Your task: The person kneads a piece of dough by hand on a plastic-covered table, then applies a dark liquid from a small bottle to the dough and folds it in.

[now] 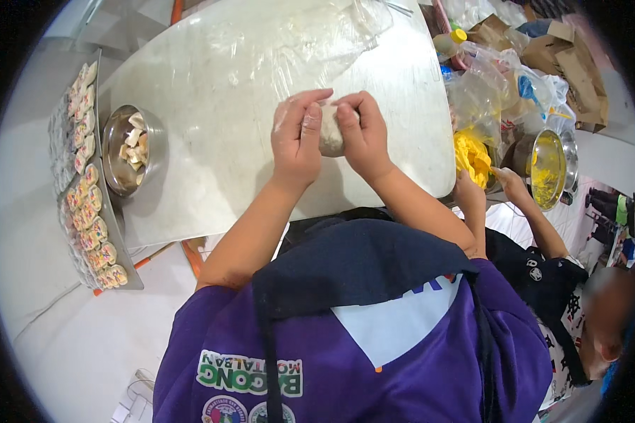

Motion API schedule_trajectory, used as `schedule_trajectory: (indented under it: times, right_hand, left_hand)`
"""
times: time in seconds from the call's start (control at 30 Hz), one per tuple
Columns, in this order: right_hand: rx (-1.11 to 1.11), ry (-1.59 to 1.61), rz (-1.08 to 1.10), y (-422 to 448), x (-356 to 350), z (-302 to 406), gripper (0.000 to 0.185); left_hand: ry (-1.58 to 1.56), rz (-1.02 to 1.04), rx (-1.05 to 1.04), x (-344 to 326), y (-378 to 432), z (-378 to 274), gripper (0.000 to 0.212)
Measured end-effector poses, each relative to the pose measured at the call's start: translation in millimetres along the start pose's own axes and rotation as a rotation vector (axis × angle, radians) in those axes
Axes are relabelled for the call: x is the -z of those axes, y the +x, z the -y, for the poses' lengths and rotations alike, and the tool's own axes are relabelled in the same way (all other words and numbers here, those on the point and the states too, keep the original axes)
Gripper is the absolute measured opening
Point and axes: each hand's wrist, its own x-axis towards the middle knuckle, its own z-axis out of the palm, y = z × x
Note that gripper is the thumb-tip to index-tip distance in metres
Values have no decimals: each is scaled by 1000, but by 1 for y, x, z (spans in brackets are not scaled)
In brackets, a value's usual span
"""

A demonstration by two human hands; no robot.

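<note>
A pale, rounded lump of what looks like dough (pixel 330 136) is held between my two hands above the white table (pixel 217 185). My left hand (pixel 299 140) cups it from the left, with whitish residue on the thumb and fingers. From the opposite side my right hand (pixel 364 135) curls around it, thumb resting near the top. Both sets of fingertips almost meet at the far side of the lump. My palms hide much of its sides. Clear plastic film (pixel 317 58) lies wrinkled on the tabletop beyond my hands.
At the left stand a steel bowl (pixel 161 153) with pale chunks and a tray (pixel 129 269) of decorated pastries. On the right, a co-worker's hands (pixel 471 193) hold a yellow plastic bag (pixel 471 158) beside a yellow-smeared metal bowl (pixel 547 169). Plastic bags and a yellow-capped bottle (pixel 448 43) crowd behind.
</note>
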Motion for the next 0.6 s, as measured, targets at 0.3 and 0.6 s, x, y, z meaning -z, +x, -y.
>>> schedule_trajectory:
  times: [0.3, 0.6]
  right_hand:
    - [-235, -338, 85, 3, 21, -48, 54]
    - [222, -81, 109, 5, -3, -61, 40]
  left_hand:
    - [291, -12, 244, 8, -15, 76, 36]
    - [-26, 96, -56, -24, -7, 80, 30]
